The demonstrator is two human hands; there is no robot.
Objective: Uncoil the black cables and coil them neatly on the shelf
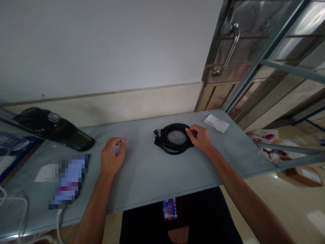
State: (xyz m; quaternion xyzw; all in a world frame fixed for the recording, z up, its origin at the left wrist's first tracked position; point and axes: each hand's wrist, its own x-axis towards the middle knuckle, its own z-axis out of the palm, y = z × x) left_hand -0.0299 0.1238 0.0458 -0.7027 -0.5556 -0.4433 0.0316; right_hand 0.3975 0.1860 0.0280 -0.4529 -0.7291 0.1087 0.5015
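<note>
Coiled black cable [175, 148], one, lying on the grey counter [149, 178], plug ends [156, 140] at its left; right hand [200, 137] at the coil's right edge, fingers bent, whether gripping the cable or merely beside it cannot be told; left hand [112, 159] well apart, fingers curled, thumb and forefinger tips together; white packet [216, 123] beyond the right hand; black device [54, 128], far left.

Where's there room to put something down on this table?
Between the left hand and the black cable coil, and right of the right arm, nearer than the white packet. The left end is crowded: black device, blurred blue thing, white cord.
</note>
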